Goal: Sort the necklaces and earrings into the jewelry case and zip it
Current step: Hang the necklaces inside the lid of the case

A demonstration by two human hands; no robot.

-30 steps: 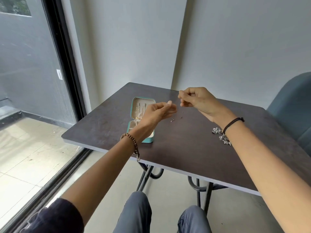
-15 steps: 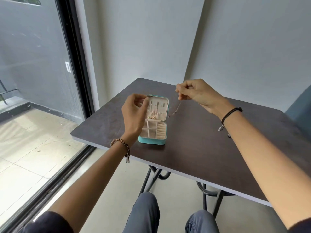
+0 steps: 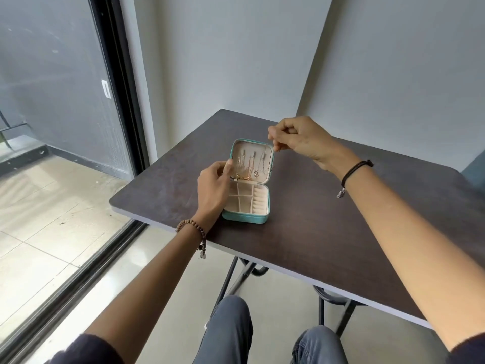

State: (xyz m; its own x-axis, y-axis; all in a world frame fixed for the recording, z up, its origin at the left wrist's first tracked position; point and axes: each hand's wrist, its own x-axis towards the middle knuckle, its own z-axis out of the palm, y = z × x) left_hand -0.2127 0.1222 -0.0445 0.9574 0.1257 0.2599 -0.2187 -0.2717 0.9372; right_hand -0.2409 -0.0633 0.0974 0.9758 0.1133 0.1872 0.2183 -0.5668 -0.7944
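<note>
A small teal jewelry case [image 3: 245, 218] stands open on the dark table [image 3: 328, 232], its lid upright. Thin necklaces [image 3: 256, 168] hang on the hooks inside the cream lid, with pendants near the hinge. The divided tray below looks bare. My right hand [image 3: 296, 139] pinches the top of a fine chain at the lid's upper right corner; the chain drops down in front of the lid. My left hand [image 3: 214, 186] is at the lid's left edge, fingertips touching the chains near the pendants.
The case sits close to the table's left front edge [image 3: 168, 227]. A glass sliding door with a black frame [image 3: 118, 88] runs along the left. Grey walls meet behind the table. My knees [image 3: 231, 329] show under the table.
My left hand has come down from in front of the lid to its left edge. My right hand has carried the chain from beside the case to the lid's top right corner.
</note>
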